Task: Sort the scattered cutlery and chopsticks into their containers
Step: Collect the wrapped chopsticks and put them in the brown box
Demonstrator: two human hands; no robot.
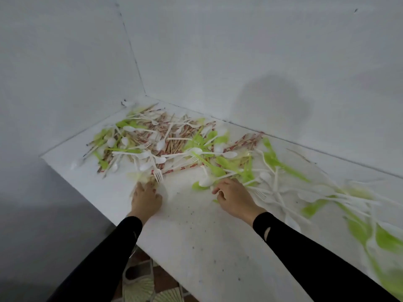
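A big pile of white plastic spoons and forks (pixel 157 159), green plastic cutlery (pixel 218 168) and paper-wrapped chopsticks (pixel 172 138) covers the back of a white table (pixel 196 225). My left hand (pixel 146 198) lies at the pile's near edge, its fingers on blurred pale cutlery beside a white fork (pixel 157 174). My right hand (pixel 234 198) rests at the edge of the green and white pieces, fingers loosely bent, touching a white spoon (pixel 207 181). Whether either hand grips a piece is hidden by blur. No container is in view.
White walls meet in a corner behind the table. More green and white cutlery (pixel 359 214) trails along the right side toward the front edge. The table's left edge drops to a dark floor (pixel 43 214). A patterned floor shows below the front edge.
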